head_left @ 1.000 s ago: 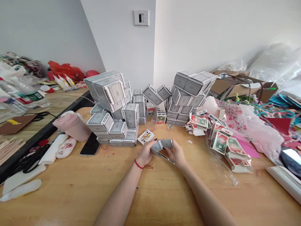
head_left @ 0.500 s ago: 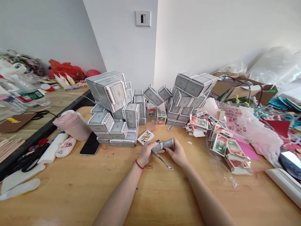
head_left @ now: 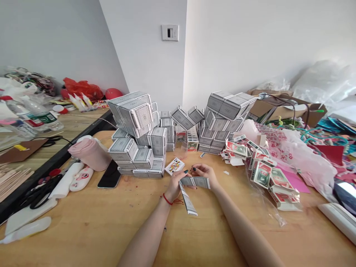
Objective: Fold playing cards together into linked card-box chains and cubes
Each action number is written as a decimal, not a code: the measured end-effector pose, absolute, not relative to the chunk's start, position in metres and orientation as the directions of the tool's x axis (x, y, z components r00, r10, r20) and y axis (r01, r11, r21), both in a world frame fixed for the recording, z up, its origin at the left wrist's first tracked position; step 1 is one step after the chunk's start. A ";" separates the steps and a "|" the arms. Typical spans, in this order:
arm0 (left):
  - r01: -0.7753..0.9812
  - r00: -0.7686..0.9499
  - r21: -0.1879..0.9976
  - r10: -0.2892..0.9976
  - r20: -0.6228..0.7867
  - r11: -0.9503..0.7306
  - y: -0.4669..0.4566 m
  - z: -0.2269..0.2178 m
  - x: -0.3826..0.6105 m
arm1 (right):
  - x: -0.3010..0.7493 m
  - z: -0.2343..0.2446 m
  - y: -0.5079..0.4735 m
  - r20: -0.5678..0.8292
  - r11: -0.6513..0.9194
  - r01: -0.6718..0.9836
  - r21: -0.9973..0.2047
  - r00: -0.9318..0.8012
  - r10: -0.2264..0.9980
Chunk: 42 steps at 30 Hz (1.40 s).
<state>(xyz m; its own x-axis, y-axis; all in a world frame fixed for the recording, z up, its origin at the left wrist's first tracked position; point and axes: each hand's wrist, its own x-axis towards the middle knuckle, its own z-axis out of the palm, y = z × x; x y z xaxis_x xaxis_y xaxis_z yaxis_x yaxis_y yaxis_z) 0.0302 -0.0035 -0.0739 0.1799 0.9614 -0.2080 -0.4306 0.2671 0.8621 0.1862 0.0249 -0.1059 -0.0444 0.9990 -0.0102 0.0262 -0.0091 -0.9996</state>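
Note:
My left hand (head_left: 175, 184), with a red string bracelet at the wrist, grips folded grey-backed playing cards (head_left: 195, 181) joined in strips. One strip points right; another strip (head_left: 189, 202) slants down toward me. My right hand (head_left: 204, 173) is at the far side of the same cards, its fingers bent and pinched along their upper edge; part of its grip is hidden. Just beyond my left hand lies a stack of playing cards (head_left: 174, 165), face up. Behind it stand blocks built of folded cards, a tall left pile (head_left: 133, 115) and a right pile (head_left: 222, 122).
Opened red and green card boxes (head_left: 263, 174) lie at right beside a pink-white plastic bag (head_left: 300, 152). To the left are a phone (head_left: 109, 175), a pink cup (head_left: 90, 152), scissors (head_left: 46, 191) and a glue bottle (head_left: 29, 230). More card boxes (head_left: 192, 141) stand between the piles.
The folded cards have turned and come slightly nearer, so the lower strip now shows its patterned face. My right hand has shifted from their near edge to their far edge.

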 end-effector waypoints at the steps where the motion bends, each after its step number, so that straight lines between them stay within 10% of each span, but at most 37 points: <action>1: -0.441 0.221 0.850 0.953 -0.209 0.289 -0.003 -0.075 0.030 | 0.181 -0.107 0.031 -0.017 -0.014 0.057 -0.998 -0.045 0.999; 16: -0.444 0.391 0.831 0.907 -0.159 0.336 0.002 -0.082 0.031 | 0.156 -0.101 0.084 -0.201 -0.153 0.281 -0.947 -0.150 0.968; 29: -0.413 0.396 0.842 0.901 -0.178 0.348 0.002 -0.085 0.031 | 0.187 -0.100 0.067 -0.168 -0.172 0.014 -0.985 -0.300 0.939; 42: -0.390 0.293 0.844 0.918 -0.266 0.369 -0.006 -0.076 0.027 | 0.211 -0.101 0.019 -0.064 -0.089 -0.306 -0.948 -0.089 0.994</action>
